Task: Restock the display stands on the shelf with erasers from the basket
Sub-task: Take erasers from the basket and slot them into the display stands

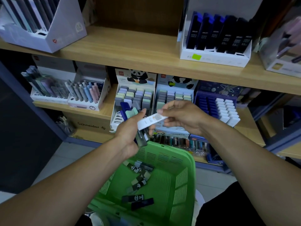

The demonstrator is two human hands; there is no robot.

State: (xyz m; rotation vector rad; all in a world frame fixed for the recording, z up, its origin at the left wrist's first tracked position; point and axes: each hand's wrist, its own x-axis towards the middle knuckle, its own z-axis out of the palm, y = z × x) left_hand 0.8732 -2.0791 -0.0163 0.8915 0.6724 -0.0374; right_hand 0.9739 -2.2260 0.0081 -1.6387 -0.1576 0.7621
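Restocking partway done. Left hand [130, 128] gripped bunch of erasers [129, 114] at frame centre; right hand [182, 117] pinched white eraser [152, 121] pulled from bunch. Display stands [175, 97] mid-frame mostly filled, front slots bare. Green basket [184, 168] below held several more.

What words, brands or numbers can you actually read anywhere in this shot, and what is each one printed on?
"Schneider": on the brown cardboard box on the lowest shelf level at left.
"0.5": on the dark lead cases in the white display stand on the upper shelf; their brand line is too blurred.
White eraser pinched in the right hand: print too blurred.
Panda display stands: small print unreadable.
Green sticker: blank or unreadable.
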